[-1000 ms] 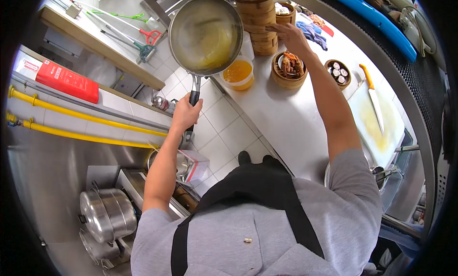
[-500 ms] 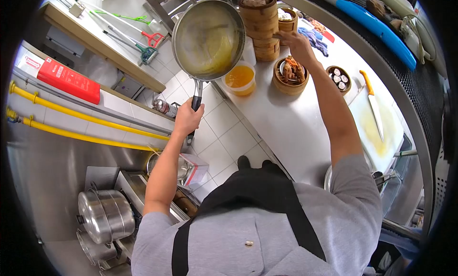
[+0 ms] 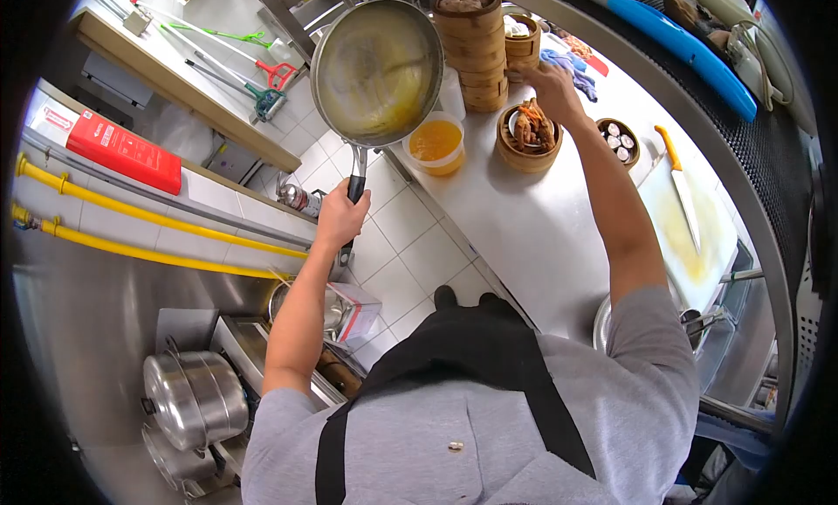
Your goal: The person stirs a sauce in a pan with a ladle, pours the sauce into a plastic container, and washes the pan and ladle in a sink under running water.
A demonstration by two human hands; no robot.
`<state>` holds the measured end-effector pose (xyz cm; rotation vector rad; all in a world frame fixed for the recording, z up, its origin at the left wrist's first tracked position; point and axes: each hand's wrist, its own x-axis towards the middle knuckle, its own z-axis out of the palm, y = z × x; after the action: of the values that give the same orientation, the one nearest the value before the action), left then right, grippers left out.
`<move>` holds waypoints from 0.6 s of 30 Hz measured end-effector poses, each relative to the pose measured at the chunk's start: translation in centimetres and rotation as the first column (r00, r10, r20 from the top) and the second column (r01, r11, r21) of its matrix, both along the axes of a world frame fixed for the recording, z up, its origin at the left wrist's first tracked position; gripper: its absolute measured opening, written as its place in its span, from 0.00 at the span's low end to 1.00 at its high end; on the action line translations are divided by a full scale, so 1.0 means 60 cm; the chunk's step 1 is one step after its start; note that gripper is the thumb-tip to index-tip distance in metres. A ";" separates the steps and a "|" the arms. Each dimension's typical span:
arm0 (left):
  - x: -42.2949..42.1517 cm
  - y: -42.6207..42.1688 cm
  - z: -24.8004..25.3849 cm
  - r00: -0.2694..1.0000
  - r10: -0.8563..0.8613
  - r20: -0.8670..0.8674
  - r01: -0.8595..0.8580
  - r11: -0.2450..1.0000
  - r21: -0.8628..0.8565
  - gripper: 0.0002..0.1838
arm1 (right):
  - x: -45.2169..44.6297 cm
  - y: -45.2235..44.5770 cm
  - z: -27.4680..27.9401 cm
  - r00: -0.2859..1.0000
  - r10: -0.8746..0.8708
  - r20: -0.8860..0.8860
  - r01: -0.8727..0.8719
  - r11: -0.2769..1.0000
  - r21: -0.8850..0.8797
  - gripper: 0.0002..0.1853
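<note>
My left hand (image 3: 342, 217) is wrapped round the black handle of a frying pan (image 3: 377, 73), held up over the floor beside the counter. A thin yellowish liquid film coats the pan's inside. My right hand (image 3: 552, 93) reaches over the counter with fingers stretched toward a tall stack of bamboo steamers (image 3: 471, 55). Whether the fingertips touch the stack, I cannot tell. Below that hand sits a bamboo steamer of brown, sauced food with orange shreds (image 3: 531, 134). Next to the stack stands a clear plastic tub of orange-yellow liquid (image 3: 436, 144).
On the counter (image 3: 524, 234) are a small steamer of white round pieces (image 3: 618, 143), a yellow-handled knife (image 3: 681, 186) on a cutting board (image 3: 703, 252), and a blue cloth (image 3: 572, 73). A metal shelf (image 3: 742, 147) overhangs the right side. Steel pots (image 3: 196, 396) stand lower left.
My right hand has shifted slightly down and to the right beside the steamer stack. The pan stays in my left hand, nearly still. The whole view has moved a little.
</note>
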<state>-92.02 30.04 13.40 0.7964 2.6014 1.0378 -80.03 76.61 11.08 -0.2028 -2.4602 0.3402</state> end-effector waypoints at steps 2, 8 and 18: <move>0.008 0.002 0.010 1.000 0.007 0.025 -0.007 1.000 -0.003 0.13 | -0.010 -0.006 0.026 0.994 -0.109 -0.021 0.109 0.993 0.034 0.29; -0.003 -0.006 -0.014 0.991 -0.045 -0.127 0.040 0.998 -0.044 0.14 | 0.016 -0.035 0.007 0.980 -0.198 -0.015 0.199 0.979 0.054 0.31; 0.000 -0.006 -0.006 0.991 -0.001 -0.134 -0.006 0.999 -0.051 0.14 | 0.016 -0.038 0.041 0.977 -0.207 -0.044 0.211 0.959 0.187 0.26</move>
<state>-92.00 29.71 13.03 0.8791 2.7294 0.9452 -79.07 74.34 13.53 -0.3708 -2.4023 0.0148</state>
